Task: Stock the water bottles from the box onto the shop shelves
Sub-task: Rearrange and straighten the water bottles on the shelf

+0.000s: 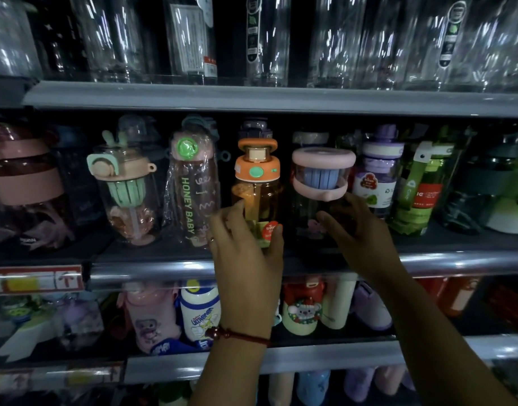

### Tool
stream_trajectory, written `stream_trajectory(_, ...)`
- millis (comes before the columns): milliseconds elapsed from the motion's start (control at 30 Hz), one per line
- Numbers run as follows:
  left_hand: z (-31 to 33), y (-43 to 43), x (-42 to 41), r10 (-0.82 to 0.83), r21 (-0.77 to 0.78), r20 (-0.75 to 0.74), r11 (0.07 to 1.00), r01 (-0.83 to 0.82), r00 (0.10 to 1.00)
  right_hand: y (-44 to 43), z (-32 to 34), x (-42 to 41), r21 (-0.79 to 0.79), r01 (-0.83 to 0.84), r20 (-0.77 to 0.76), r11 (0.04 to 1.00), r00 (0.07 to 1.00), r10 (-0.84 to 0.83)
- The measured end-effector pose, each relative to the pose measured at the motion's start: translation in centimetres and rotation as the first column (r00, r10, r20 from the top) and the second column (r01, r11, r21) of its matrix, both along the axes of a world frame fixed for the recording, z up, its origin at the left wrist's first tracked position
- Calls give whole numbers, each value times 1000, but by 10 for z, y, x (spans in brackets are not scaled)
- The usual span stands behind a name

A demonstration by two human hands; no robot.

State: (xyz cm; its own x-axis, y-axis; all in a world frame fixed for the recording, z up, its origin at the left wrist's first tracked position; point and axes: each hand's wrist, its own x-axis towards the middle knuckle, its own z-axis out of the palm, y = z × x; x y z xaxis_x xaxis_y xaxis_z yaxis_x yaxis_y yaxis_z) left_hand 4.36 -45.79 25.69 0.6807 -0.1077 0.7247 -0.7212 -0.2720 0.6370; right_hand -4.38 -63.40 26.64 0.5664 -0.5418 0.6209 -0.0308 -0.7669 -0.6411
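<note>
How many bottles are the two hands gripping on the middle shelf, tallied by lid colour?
Orange-lidded bottle: 1, gripped by the left hand
Pink-lidded bottle: 1, gripped by the right hand
Total: 2

This is a shop: tiered metal shelves (252, 98) carry rows of packaged water bottles (193, 183), with a red price tag strip (35, 281) at 9 o'clock.
</note>
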Motion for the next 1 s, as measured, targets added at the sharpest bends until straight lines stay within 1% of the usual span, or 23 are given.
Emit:
stream_trajectory(67,1,-4,-11,-57,-30,73,998,59,996,1,2,-1,-22,-31,3,999,1000,31)
stream_trajectory(100,2,-7,-15,-100,-19,109,995,102,989,2,4,-3,-37,-48,10,998,999,48)
stream_trajectory(167,1,-15,-23,-179,53,185,984,172,966,2,7,-11,-53,-63,53,997,996,66)
stream_trajectory(233,-2,-26,-31,-261,135,248,963,233,933,-4,7,-23,-72,3,130,997,992,6)
stream_trajectory(300,-8,-39,-36,-323,217,276,939,268,905,-13,7,-37,-64,97,206,993,975,-81)
stream_trajectory(367,-16,-51,-41,-341,307,322,920,244,883,-21,8,-44,-24,175,223,984,961,-166)
stream_trajectory(467,-23,-65,-48,-343,438,389,885,155,855,-34,10,-43,-41,286,149,957,949,-277)
stream_trajectory(567,-25,-75,-53,-306,536,393,842,55,867,-42,14,-33,-40,380,60,924,924,-377)
stream_trajectory(667,-22,-82,-54,-291,569,372,822,31,881,-43,15,-27,-57,444,-18,894,895,-446)
stream_trajectory(767,-15,-88,-58,-259,611,337,792,-1,905,-46,18,-22,-62,466,-82,883,879,-470)
stream_trajectory(833,-14,-91,-61,-222,617,319,787,-24,922,-50,19,-22,-42,450,-84,892,888,-452)
stream_trajectory(1000,-16,-96,-65,-173,581,309,812,-42,935,-60,11,-33,15,325,74,946,943,-325)
